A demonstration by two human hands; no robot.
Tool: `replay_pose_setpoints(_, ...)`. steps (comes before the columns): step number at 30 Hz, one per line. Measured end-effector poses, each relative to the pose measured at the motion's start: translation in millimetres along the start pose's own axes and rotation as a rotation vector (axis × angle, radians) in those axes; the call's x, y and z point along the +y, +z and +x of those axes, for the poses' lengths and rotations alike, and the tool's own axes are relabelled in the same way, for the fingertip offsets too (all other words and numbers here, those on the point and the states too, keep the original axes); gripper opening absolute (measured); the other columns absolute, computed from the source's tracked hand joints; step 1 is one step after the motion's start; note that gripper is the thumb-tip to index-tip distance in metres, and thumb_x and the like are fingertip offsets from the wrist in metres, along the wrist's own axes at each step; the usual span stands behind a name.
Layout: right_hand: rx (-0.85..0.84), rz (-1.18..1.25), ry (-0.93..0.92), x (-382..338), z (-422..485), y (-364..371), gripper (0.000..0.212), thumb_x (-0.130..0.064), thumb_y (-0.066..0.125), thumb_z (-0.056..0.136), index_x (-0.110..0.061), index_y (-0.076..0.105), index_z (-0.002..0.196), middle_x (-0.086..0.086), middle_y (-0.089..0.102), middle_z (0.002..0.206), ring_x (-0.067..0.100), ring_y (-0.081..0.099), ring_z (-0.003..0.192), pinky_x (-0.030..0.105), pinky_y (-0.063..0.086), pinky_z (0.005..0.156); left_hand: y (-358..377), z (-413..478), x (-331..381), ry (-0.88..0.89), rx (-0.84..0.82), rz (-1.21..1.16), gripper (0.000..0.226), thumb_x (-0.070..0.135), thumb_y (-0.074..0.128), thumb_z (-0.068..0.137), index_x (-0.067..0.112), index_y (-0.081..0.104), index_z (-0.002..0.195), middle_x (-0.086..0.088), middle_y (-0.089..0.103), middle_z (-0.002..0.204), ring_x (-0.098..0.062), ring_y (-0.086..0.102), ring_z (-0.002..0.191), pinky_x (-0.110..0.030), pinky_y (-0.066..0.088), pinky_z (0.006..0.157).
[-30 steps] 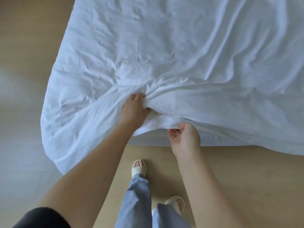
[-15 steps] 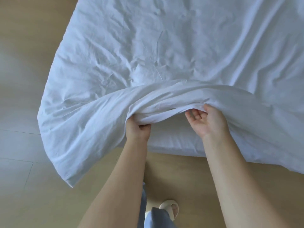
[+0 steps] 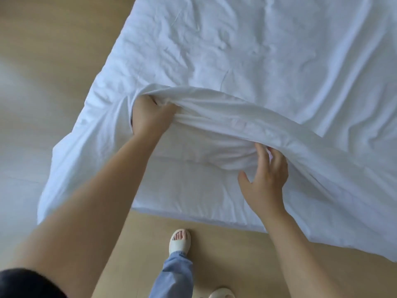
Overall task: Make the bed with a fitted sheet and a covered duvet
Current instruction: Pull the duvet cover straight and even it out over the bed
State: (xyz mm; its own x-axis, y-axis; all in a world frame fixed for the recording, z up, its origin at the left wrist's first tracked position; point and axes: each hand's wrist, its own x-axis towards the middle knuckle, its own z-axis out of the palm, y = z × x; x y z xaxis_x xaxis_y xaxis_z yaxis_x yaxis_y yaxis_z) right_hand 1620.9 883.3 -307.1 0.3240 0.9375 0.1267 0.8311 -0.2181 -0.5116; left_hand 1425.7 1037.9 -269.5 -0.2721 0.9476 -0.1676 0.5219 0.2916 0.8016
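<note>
Curled the fingers [image 3: 155,102] of the left hand [image 3: 150,119] tight around a bunched fold of the crumpled white fabric duvet cover [image 3: 257,61], fingertips hidden under the cloth. Held that fold raised as an arched ridge running from the left fist down and rightward to the right hand [image 3: 265,183]. Held the right fingers [image 3: 261,157] spread apart and nearly straight, clamped on nothing, tips touching the underside of the raised ridge, thumb clear of the cloth.

Exposed beneath the ridge a smoother white padded layer [image 3: 193,183], lying flat between the two forearms. Could not tell whether this layer was the duvet itself.

Found the duvet cover spread across the bed, filling the upper and right parts of the view, with its left corner draped down over the pale wooden floor [image 3: 53,39].

Stood on that floor in cream open-toed slippers: one slipper [image 3: 180,240] forward, near the padded layer's near edge; the other cut off by the bottom edge. Wore a light blue trouser leg [image 3: 176,274] and, on the left arm, a dark sleeve [image 3: 21,282].
</note>
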Motion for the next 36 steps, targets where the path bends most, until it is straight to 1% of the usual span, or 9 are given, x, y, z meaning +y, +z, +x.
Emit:
replay_pose_setpoints(5,0.034,-0.143,-0.019,4.5,37.4,11.6,0.076,0.0,0.076,0.063,0.002,0.046,0.133,0.032,0.048,0.12,0.049,0.049,0.11,0.06,0.035,0.093,17.5,64.2,13.8,0.451,-0.115,0.594,0.041,0.038,0.048,0.086,0.016,0.037,0.053,-0.008,0.051,0.059,-0.03,0.053,0.068,-0.028,0.028,0.049)
replay_pose_setpoints(7,-0.001,-0.192,0.011,7.1,55.1,20.6,0.077,-0.002,0.074,0.066,0.001,0.043,0.136,0.031,0.049,0.119,0.048,0.049,0.109,0.058,0.035,0.093,32.7,83.2,4.3,0.505,-0.27,0.659,0.04,0.042,0.037,0.094,0.017,0.049,0.066,-0.013,0.063,0.086,-0.034,0.055,0.098,-0.034,0.037,0.078)
replay_pose_setpoints(10,-0.056,-0.247,0.097,11.9,82.2,35.9,0.06,-0.009,0.068,0.075,-0.004,0.05,0.132,0.026,0.049,0.116,0.043,0.045,0.106,0.05,0.032,0.091,43.9,105.6,-20.1,0.607,-0.361,0.775,0.043,0.051,0.04,0.093,0.02,0.059,0.115,-0.01,0.052,0.129,-0.032,0.033,0.128,-0.04,0.006,0.106)
replay_pose_setpoints(19,-0.104,-0.202,0.044,0.5,129.8,55.3,0.023,-0.008,0.069,0.065,-0.006,0.058,0.086,0.014,0.053,0.097,0.035,0.048,0.093,0.038,0.028,0.074,64.1,123.8,-26.3,0.993,-0.328,0.785,0.053,0.031,0.071,0.08,0.002,0.057,0.123,-0.021,0.057,0.118,-0.04,0.054,0.111,-0.068,0.02,0.101)
replay_pose_setpoints(24,-0.295,-0.087,-0.151,-18.2,135.4,57.0,0.011,0.0,0.059,0.072,-0.004,0.053,0.081,0.01,0.049,0.083,0.031,0.047,0.083,0.036,0.033,0.07,79.5,110.3,-9.0,1.419,-0.408,0.705,0.027,0.026,0.065,0.083,0.0,0.068,0.083,-0.017,0.067,0.086,-0.034,0.067,0.084,-0.065,0.042,0.085)
replay_pose_setpoints(28,-0.355,0.273,0.073,-19.4,129.9,41.1,0.028,-0.009,0.057,0.079,-0.023,0.035,0.069,-0.009,0.039,0.064,0.009,0.035,0.06,0.02,0.029,0.054,77.5,110.6,12.2,1.393,-0.503,0.473,0.038,0.027,0.072,0.078,-0.001,0.052,0.062,-0.013,0.05,0.052,-0.029,0.05,0.042,-0.031,0.044,0.051)
replay_pose_setpoints(32,-0.56,0.268,0.173,-9.6,122.3,17.3,0.022,-0.022,0.061,0.079,-0.024,0.04,0.071,-0.014,0.046,0.061,0.004,0.039,0.053,0.017,0.032,0.05,67.8,106.6,23.4,1.414,-0.535,0.424,0.049,0.046,0.07,0.07,0.006,0.044,0.056,-0.004,0.042,0.047,-0.024,0.041,0.038,-0.022,0.027,0.043)
replay_pose_setpoints(34,-0.691,0.188,0.195,-5.8,118.6,7.6,0.017,-0.028,0.064,0.079,-0.028,0.048,0.086,-0.017,0.054,0.071,0.0,0.05,0.063,0.015,0.04,0.057,67.3,110.8,20.9,1.383,-0.589,0.503,0.055,0.055,0.077,0.063,0.007,0.05,0.071,-0.003,0.049,0.063,-0.026,0.052,0.055,-0.029,0.035,0.053)
replay_pose_setpoints(36,-0.809,0.091,0.184,-5.1,114.8,5.4,0.027,-0.026,0.062,0.082,-0.03,0.051,0.106,-0.014,0.061,0.091,0.01,0.059,0.083,0.026,0.046,0.072,66.5,120.4,15.6,1.208,-0.7,0.865,0.084,0.073,0.068,0.057,0.012,0.049,0.111,-0.005,0.055,0.104,-0.028,0.055,0.1,-0.042,0.038,0.088)
